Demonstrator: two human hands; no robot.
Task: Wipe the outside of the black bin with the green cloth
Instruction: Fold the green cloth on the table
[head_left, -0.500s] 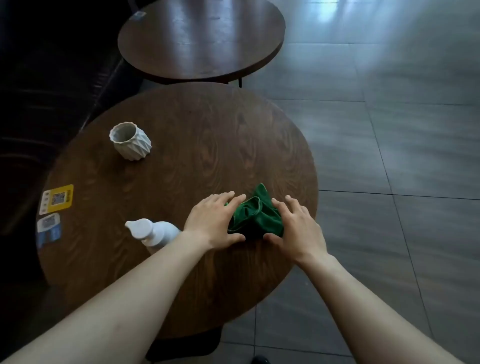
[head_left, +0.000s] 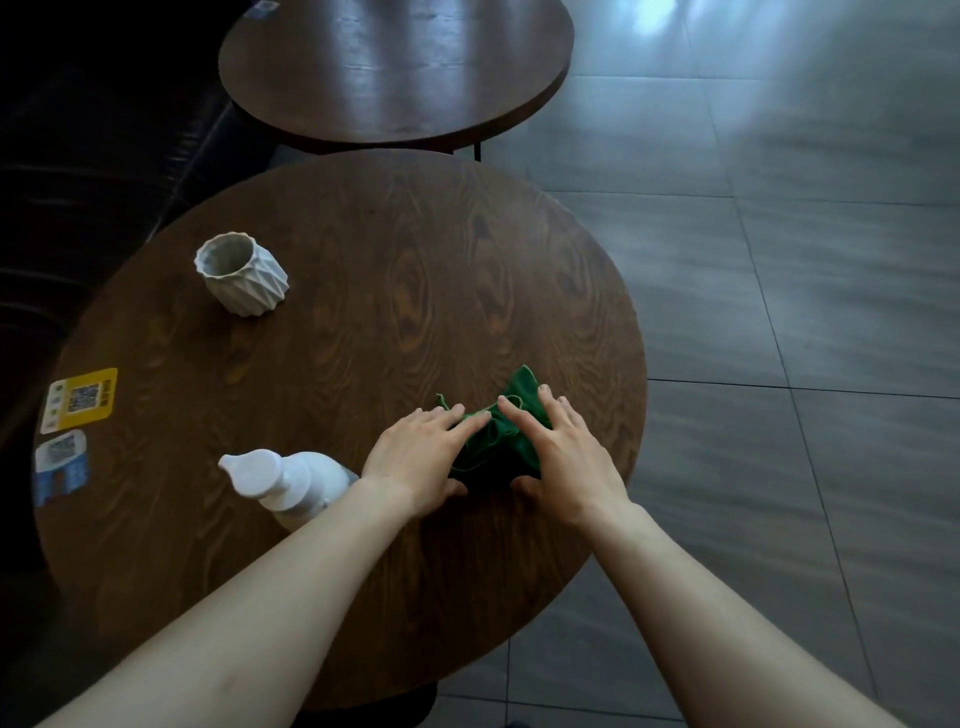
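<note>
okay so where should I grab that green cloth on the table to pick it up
Probably best taken at the bunched, raised middle of the green cloth, from above, between the left hand and right hand already flanking it. It lies crumpled on the round table, so its folds give the fingers something to pinch; the flat corner at its far edge offers less.

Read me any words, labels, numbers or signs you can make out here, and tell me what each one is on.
None can be read.
Yellow sticker on the near round table's left edge: a QR code with small print, too blurred to read.
Blue and white sticker just below it: another QR code, print also too blurred.
Small label on the far table: too small to read.
White pump bottle, ribbed white cup, green cloth: no visible text.
</note>
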